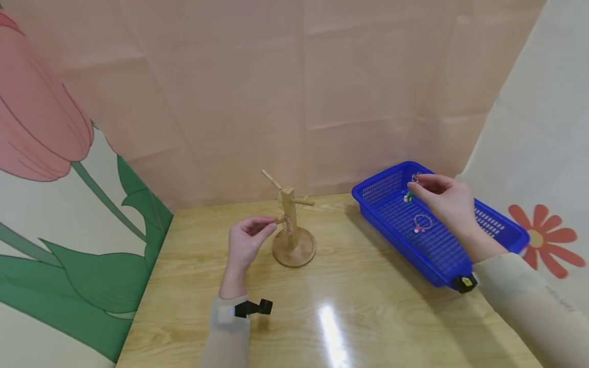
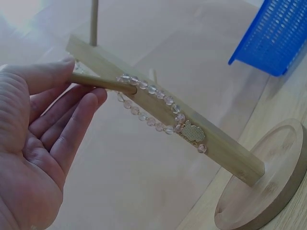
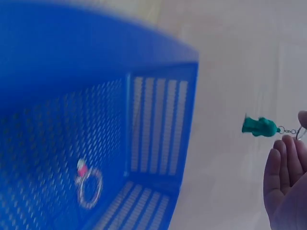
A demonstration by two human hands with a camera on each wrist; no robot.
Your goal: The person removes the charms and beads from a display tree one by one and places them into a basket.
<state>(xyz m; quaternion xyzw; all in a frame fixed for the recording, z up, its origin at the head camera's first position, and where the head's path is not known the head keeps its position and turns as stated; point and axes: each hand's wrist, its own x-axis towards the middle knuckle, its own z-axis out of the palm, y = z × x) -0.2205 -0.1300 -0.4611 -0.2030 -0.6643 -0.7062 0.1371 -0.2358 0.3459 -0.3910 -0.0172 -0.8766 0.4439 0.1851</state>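
Note:
My left hand [image 1: 248, 240] pinches one peg [image 2: 86, 80] of a wooden stand [image 1: 288, 204] between thumb and fingers. A bracelet of clear pinkish beads [image 2: 152, 89] with a flat charm loops around that peg and hangs against the post. Over the far part of the blue basket [image 1: 395, 235], my right hand [image 1: 444, 202] pinches the metal ring of a keychain. Its green figure [image 3: 261, 127] dangles from a short chain below the fingertips. Another beaded bracelet with a pink and white charm [image 1: 417, 229] lies on the basket floor.
The stand has a round base [image 1: 294, 258] and more pegs [image 1: 302, 202] pointing in different directions. A pink cloth backdrop [image 1: 230, 102] rises behind the wooden table [image 1: 294, 317]. Flower-printed panels stand at both sides.

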